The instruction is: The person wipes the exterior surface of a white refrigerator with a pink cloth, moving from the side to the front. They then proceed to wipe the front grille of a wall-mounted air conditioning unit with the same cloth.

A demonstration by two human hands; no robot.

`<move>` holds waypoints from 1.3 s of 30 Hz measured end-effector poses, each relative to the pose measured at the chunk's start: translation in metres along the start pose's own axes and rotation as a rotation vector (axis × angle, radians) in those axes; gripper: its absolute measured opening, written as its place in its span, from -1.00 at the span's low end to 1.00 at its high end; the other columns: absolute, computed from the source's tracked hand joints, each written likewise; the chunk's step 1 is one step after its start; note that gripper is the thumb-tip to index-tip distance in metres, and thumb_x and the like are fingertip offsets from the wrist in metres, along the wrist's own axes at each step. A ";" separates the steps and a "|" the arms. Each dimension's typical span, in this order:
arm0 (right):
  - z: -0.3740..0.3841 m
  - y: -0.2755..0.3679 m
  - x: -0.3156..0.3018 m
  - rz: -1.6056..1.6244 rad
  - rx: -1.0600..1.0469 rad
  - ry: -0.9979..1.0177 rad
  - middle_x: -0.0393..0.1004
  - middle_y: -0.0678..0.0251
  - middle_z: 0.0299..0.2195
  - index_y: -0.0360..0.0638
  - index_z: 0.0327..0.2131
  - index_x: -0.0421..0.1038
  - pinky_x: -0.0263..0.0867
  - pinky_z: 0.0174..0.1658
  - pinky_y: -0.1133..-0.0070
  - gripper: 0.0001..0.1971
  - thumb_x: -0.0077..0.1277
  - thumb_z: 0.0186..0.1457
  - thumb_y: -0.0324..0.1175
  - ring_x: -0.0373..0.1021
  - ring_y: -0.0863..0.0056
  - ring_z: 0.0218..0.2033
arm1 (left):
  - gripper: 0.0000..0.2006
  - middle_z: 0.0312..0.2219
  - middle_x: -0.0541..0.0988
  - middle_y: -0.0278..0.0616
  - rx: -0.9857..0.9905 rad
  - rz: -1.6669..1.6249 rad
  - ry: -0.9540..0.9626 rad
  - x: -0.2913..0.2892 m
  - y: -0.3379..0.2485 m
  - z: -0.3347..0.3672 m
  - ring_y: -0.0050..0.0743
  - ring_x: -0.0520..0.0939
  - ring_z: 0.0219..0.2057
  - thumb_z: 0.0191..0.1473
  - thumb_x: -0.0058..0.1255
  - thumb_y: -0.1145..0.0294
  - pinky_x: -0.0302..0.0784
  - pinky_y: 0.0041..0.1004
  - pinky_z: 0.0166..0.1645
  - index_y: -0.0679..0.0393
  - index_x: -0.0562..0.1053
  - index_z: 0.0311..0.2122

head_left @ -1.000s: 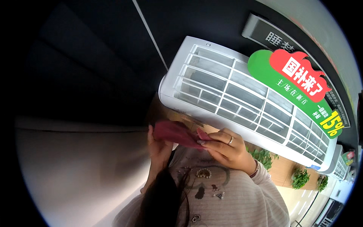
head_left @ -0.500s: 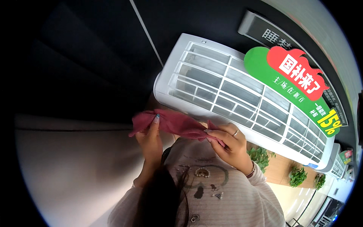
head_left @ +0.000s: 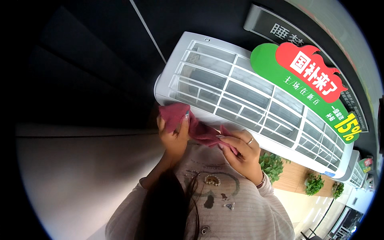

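A dark pink cloth hangs between my two hands, bunched and twisted in the middle. My left hand is closed on its wider end, thumb on top, close to the lower left edge of a white wall air conditioner. Some fingers of that hand are hidden behind the cloth. My right hand, with a ring on one finger, pinches the cloth's other end below the unit's front edge. Slatted grilles with grey mesh behind them cover the unit's top.
A green and red promotional sign stands along the unit's back edge, before a dark wall. Potted green plants sit on a wooden surface below right. Another white unit is farther right.
My left hand has moved right and up with its end of the cloth, nearer the unit and my right hand. The cloth is less stretched. The view has shifted slightly.
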State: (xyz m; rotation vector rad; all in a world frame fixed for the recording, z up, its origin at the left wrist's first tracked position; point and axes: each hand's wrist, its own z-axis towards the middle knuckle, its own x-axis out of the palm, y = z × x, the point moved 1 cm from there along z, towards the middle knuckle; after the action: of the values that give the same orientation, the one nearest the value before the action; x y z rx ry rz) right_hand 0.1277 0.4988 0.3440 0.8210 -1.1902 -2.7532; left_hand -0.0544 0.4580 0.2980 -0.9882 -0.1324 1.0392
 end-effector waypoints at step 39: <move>0.001 -0.009 -0.011 -0.008 -0.056 -0.007 0.39 0.28 -0.49 -0.22 -0.45 0.42 0.23 -0.53 0.60 -0.76 0.13 -0.34 -0.58 0.31 0.43 -0.57 | -0.76 -0.26 0.44 0.03 0.408 0.119 0.250 0.015 0.030 -0.035 0.05 0.44 -0.21 -0.22 0.02 0.59 0.28 -0.18 -0.07 0.32 0.44 -0.32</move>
State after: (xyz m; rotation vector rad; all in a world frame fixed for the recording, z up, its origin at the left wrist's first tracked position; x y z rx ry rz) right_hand 0.1378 0.5086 0.3431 0.8137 -1.1081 -2.7842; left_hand -0.0479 0.4520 0.2505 -0.7494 0.3372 0.9907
